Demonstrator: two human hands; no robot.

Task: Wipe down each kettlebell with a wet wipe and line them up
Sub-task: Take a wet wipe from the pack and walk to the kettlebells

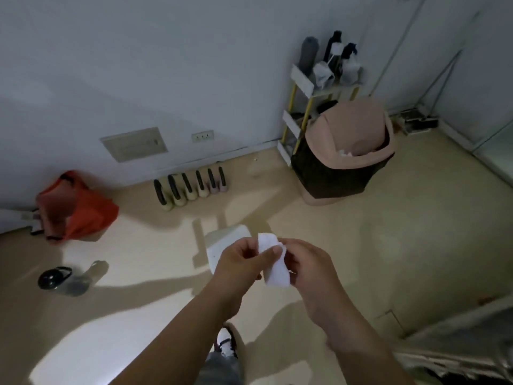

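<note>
Folded white wet wipe: held in the air, pinched between thumb and curled fingers of left hand and of right hand. Six pale-bodied, black-handled kettlebells: stood side by side in a row on the beige floor against the white wall, well apart from the wet wipe. Pink-lidded dark bin: right of the row.

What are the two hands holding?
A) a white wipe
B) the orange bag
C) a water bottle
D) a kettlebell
A: the left hand and the right hand both pinch the white wipe, while the kettlebells stand in a row on the floor by the wall.
</note>
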